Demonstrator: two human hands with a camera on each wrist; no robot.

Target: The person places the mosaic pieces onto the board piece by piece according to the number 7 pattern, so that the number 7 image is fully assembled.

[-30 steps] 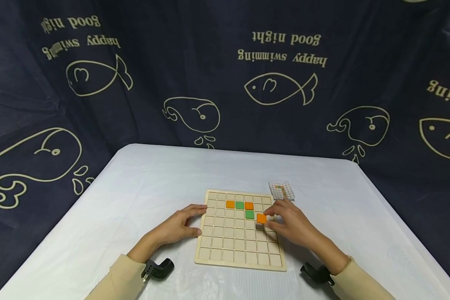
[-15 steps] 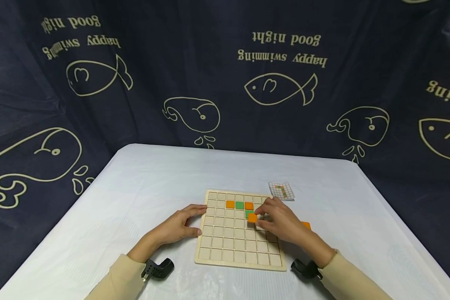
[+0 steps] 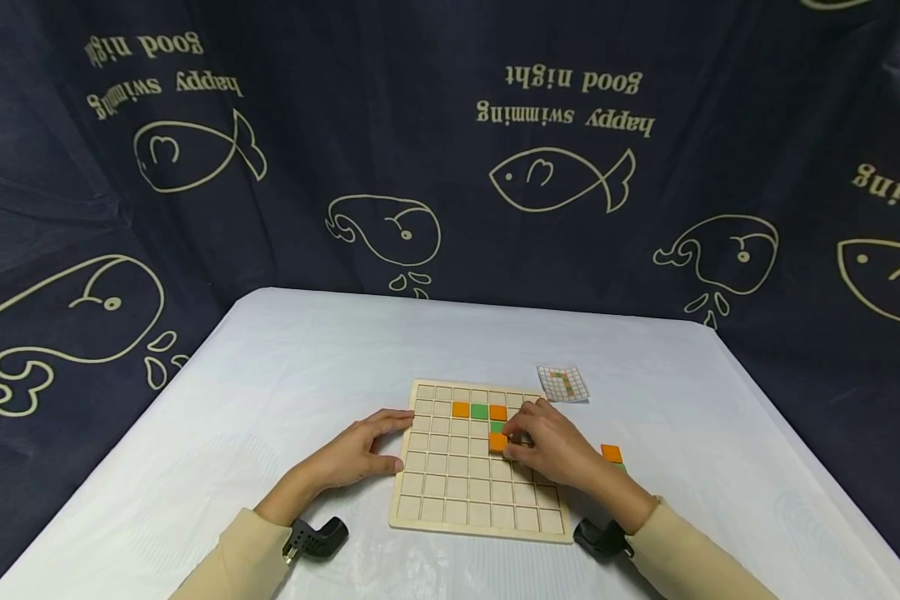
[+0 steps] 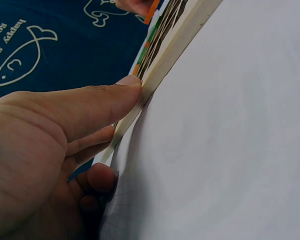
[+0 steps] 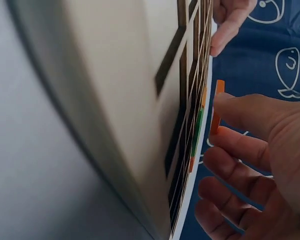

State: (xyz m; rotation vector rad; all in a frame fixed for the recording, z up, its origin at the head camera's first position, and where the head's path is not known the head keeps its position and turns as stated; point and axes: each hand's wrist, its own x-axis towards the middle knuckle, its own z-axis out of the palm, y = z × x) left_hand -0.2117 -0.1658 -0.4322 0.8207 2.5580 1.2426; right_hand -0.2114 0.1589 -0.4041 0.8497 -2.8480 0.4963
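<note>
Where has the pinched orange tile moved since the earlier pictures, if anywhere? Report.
Yes: the pinched orange tile moved left over the wooden grid board.

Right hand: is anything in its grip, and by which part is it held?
Yes, the right hand pinches an orange tile by the side nearest that hand; the opposite side is free.

The tile (image 3: pixel 498 443) you hold is plain orange. Your board (image 3: pixel 457 511) is pale wood, ruled into squares; its row of tiles (image 3: pixel 479 412) runs orange, green, orange, with a green tile (image 3: pixel 497 427) under the last. Off the board you have an orange piece (image 3: pixel 611 453) and a green piece (image 3: pixel 621 467). Your card (image 3: pixel 563 384) is white, gridded, with orange and green squares. Your sleeves (image 3: pixel 232 557) are beige, the cloth (image 3: pixel 345 346) white, the backdrop (image 3: pixel 300 142) navy with cream fish (image 3: pixel 543 173), whales (image 3: pixel 401 223) and lettering (image 3: pixel 573 81).
</note>
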